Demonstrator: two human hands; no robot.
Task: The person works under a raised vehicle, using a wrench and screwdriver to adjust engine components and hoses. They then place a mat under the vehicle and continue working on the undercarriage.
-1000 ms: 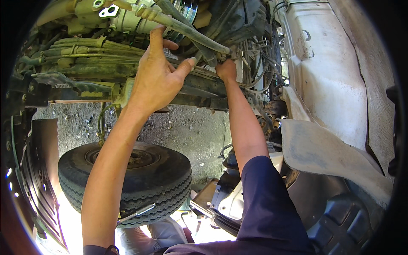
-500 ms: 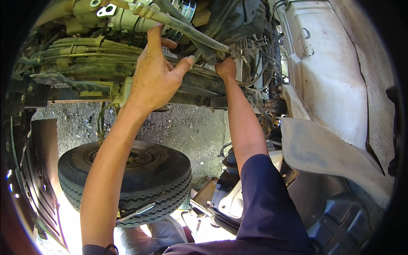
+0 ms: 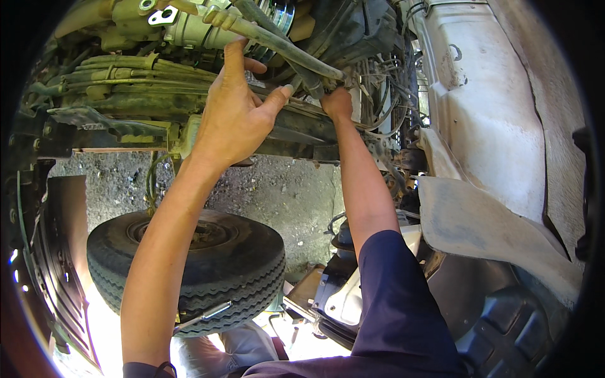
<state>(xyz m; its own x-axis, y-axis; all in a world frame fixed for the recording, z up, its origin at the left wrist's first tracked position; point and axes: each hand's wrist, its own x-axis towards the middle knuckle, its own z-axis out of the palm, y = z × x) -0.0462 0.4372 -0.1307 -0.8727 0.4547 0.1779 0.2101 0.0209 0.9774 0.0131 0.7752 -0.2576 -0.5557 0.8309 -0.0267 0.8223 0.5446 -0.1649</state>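
Note:
My left hand (image 3: pixel 234 123) is raised in the middle of an engine bay with thumb and fingers apart. Its index fingertip meets the underside of a silvery cast-metal engine unit (image 3: pixel 200 30), and another finger is partly hidden behind it. Across the top runs a thick, dusty hose (image 3: pixel 277 44), sloping down to the right. Just below the hose's lower end, my right hand (image 3: pixel 338 103) is closed among the fittings. Its fingertips, and whatever they grip, are out of sight. A dark frame rail (image 3: pixel 296 126) passes beneath both hands.
Bundled pipes (image 3: pixel 126 74) run along the left. Loose wires (image 3: pixel 386 110) hang right of my right hand. Below lies a large tyre (image 3: pixel 252 252), with a shiny metal tool (image 3: pixel 217 310) against its tread. A pale body panel (image 3: pixel 488 120) and a bent flap (image 3: pixel 479 211) line the right.
The whole view has shifted very slightly. Both hands keep practically the same places and poses.

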